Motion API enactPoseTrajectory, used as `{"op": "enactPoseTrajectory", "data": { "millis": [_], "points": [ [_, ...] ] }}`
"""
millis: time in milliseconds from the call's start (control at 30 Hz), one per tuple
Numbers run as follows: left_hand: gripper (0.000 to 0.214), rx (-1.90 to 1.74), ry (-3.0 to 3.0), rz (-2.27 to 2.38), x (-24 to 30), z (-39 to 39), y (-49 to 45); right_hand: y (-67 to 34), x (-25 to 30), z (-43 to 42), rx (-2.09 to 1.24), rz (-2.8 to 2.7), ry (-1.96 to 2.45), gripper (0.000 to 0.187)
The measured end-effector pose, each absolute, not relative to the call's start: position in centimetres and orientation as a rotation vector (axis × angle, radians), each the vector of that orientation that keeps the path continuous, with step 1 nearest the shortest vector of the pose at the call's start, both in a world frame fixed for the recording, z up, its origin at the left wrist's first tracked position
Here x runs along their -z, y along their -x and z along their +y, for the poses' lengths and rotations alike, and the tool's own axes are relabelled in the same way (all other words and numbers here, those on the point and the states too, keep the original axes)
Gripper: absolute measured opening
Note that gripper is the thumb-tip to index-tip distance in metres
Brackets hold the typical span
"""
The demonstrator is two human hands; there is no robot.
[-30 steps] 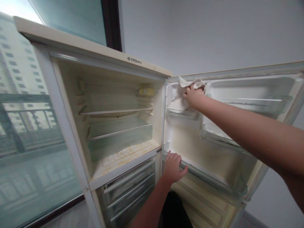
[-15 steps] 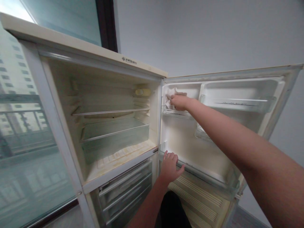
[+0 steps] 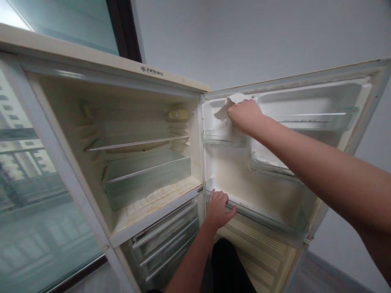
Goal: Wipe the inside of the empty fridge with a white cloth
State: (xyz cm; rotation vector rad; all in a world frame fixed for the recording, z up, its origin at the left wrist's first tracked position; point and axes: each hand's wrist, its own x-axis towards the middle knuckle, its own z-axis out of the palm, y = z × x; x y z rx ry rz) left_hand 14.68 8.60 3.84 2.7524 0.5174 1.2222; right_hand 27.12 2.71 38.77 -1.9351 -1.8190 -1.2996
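An old cream fridge [image 3: 100, 61] stands with its upper door [image 3: 308, 134] swung open to the right. My right hand [image 3: 244, 116] is closed on a white cloth [image 3: 227, 106] and presses it against the top left compartment of the door's inner side. My left hand [image 3: 218, 209] rests lower down, its fingers curled over the front rail of the door's bottom shelf [image 3: 262, 219], next to the fridge body. Part of the cloth is hidden under my right hand.
Inside the fridge are a glass shelf [image 3: 137, 142], a clear drawer [image 3: 146, 173] and a stained floor. Freezer drawers [image 3: 165, 244] show below. A clear door bin [image 3: 224, 138] sits under the cloth. A window is at the left, a grey wall behind.
My right hand moved the cloth from the compartment's top down to the left, then back up to the top. The left hand stayed on the bottom shelf rail. The view shifted slightly.
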Motion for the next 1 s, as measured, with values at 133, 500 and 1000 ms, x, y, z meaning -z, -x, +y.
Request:
{"op": "enactPoseTrajectory", "data": {
  "millis": [133,500,1000],
  "points": [
    [0.029,-1.225,-2.744,0.498,-3.8,8.7,-14.6,-24.4,-37.9,-4.0,1.614,-1.673,1.958,0.044],
    [0.026,-1.188,-2.755,0.486,-4.0,9.2,-13.9,-28.3,-34.6,-11.7,1.916,-1.540,2.142,0.042],
    [0.026,-1.207,-2.872,0.625,-4.2,7.5,-17.9,-32.3,-36.1,-6.2,1.421,-1.455,2.299,0.035]
  ]
}}
